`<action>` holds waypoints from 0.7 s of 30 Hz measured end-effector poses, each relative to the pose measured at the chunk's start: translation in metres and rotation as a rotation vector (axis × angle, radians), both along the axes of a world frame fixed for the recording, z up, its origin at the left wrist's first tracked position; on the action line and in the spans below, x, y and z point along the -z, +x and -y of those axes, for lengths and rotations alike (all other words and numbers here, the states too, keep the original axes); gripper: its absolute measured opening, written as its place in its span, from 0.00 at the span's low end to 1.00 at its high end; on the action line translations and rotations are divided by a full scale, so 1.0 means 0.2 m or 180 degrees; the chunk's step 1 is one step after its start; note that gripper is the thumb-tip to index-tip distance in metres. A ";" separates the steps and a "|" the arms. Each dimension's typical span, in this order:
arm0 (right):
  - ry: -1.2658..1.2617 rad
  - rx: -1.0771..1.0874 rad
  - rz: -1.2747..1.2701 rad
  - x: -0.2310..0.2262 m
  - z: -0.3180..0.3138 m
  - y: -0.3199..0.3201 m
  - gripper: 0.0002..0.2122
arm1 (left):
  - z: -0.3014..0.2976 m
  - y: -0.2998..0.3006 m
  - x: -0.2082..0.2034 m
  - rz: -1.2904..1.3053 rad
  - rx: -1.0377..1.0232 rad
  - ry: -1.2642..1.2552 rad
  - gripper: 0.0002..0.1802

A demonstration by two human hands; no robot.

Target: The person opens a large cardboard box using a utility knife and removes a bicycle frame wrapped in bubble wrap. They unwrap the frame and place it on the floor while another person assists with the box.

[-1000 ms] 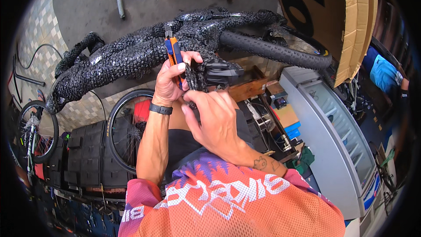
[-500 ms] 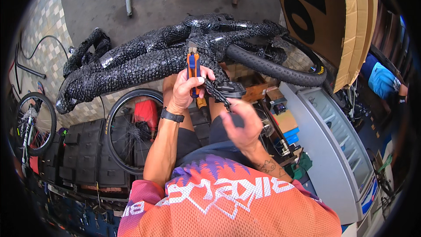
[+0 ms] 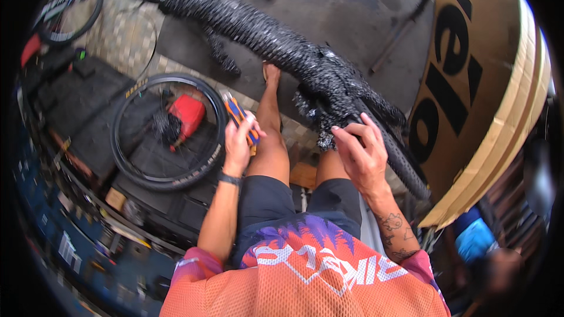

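Observation:
An orange and blue utility knife is gripped in my left hand, its blade end pointing up and away, left of my knee. My right hand has bent fingers standing apart, with nothing visible between them. Its fingertips are beside a dangling leg of a long black crocodile-like figure; whether they touch it I cannot tell. Rough, scale-like black pieces cover the figure, which stretches from the far left to the right. A knobby bicycle tyre emerges from its right end.
A bicycle wheel lies to my left around a red object, on black cases. A large cardboard box stands at the right. Metal bars and a dark mat are beyond the figure.
The view has swung, so the figure now runs diagonally. My hands are farther apart; the knife has come away from the figure, toward the wheel. My right hand's fingers have turned upward.

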State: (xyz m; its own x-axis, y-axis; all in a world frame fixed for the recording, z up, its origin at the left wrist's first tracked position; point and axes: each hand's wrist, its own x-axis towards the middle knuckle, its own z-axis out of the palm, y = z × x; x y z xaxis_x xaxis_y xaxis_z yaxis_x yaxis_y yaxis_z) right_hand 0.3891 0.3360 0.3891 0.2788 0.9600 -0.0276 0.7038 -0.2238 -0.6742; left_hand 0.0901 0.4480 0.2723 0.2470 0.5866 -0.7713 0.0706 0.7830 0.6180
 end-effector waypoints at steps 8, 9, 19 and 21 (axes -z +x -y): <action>0.0562 -0.0661 0.0452 0.10 0.02 0.04 0.16 | 0.31 -0.54 1.31 -0.2857 0.0888 0.0200 0.26; 0.0481 -0.0673 0.0514 0.10 0.02 0.03 0.16 | 0.36 -0.55 1.45 -0.3084 0.1178 0.0175 0.28; 0.0102 -0.0830 0.1558 0.12 0.14 0.04 0.10 | 0.30 -0.35 2.57 -0.3376 0.1287 0.0095 0.32; 0.0247 -0.0910 0.1505 0.15 0.14 0.04 0.11 | 0.13 -0.25 2.50 -0.3295 0.0425 -0.0089 0.30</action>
